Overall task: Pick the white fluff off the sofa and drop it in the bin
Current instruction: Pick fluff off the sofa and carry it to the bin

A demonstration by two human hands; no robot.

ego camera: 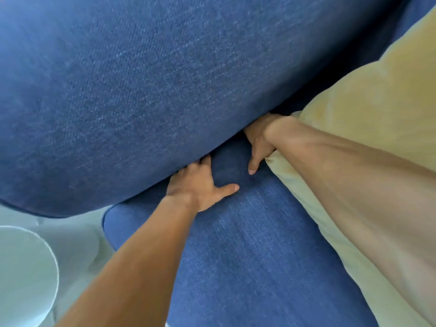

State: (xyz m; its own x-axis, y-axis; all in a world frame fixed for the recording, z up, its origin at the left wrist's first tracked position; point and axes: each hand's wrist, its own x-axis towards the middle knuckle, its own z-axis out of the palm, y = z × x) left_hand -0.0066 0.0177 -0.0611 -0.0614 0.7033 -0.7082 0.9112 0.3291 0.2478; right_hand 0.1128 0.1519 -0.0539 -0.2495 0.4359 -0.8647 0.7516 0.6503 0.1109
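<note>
White bin (23, 274) stands nearest me, well back and left of my left fingers. My left hand (198, 185) lies palm-down on the blue sofa seat (247, 256), thumb spread. Its fingers are pushed under the back cushion (141, 90) and hidden past the knuckles, so I cannot tell their grasp. My right hand (258, 142) is near it to the right, thumb pointing down at the seat, fingers buried in the same gap; grasp likewise undetermined. Yellow cushion (365, 95) touches my right wrist. White fluff: hidden from me, position cannot be told.
</note>
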